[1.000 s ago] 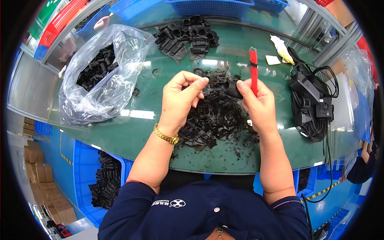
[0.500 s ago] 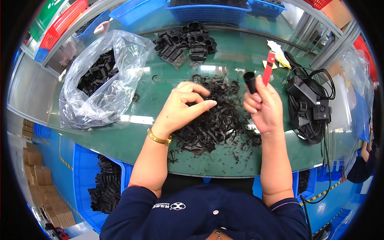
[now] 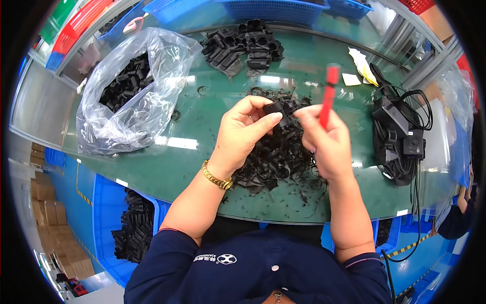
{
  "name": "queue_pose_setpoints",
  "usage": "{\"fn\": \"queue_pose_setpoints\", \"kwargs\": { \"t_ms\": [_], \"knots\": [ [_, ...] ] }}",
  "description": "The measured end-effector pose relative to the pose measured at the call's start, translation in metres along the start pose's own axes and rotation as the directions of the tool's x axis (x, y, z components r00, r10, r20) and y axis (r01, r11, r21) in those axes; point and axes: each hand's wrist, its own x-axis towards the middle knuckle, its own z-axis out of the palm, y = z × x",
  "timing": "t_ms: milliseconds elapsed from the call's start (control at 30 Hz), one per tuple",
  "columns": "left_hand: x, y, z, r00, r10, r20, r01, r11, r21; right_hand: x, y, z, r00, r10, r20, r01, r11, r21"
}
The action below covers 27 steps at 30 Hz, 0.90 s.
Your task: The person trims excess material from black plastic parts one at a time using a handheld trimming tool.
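Observation:
My left hand (image 3: 243, 126) grips a short black tube (image 3: 276, 112) between thumb and fingers, over a heap of black scraps (image 3: 273, 162) on the green table (image 3: 202, 190). Close by on the right, my right hand (image 3: 328, 139) is closed around a red-handled tool (image 3: 329, 99) that points upward and is slightly blurred. The right fingertips are near the tube, with a small gap between. Thin curled strips and small crumbs make up the heap beneath both hands.
An open clear bag (image 3: 169, 109) of black tubes lies at the left. More black parts (image 3: 243, 45) sit at the back, before blue baskets (image 3: 276, 11). Black devices with cables (image 3: 397, 131) and a yellow-white cloth (image 3: 362, 66) are at the right. A person's sleeve (image 3: 452, 220) shows far right.
The black tube has passed from my right hand to my left hand. My right hand has moved inward toward it, still with the red tool.

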Motion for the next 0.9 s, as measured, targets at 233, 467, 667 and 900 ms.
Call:
{"fn": "queue_pose_setpoints", "kwargs": {
  "t_ms": [233,467,667,900],
  "knots": [
    [-0.005,-0.001,0.003,0.999,-0.001,0.033,-0.002,0.996,0.088,-0.002,-0.016,-0.014,0.977,-0.131,0.168,0.112,0.987,0.118],
    [-0.007,0.003,0.003,0.997,-0.048,0.059,0.036,0.98,0.194,-0.005,-0.012,0.0,0.961,-0.249,0.123,0.255,0.966,-0.035],
    [-0.007,-0.003,0.001,0.995,0.001,0.103,-0.03,0.96,0.28,-0.002,-0.002,0.002,0.933,-0.33,0.145,0.331,0.943,0.012],
    [-0.006,-0.009,-0.001,0.994,0.049,0.101,-0.08,0.938,0.337,0.0,0.001,0.003,0.904,-0.393,0.166,0.42,0.889,-0.184]
  ]
}}
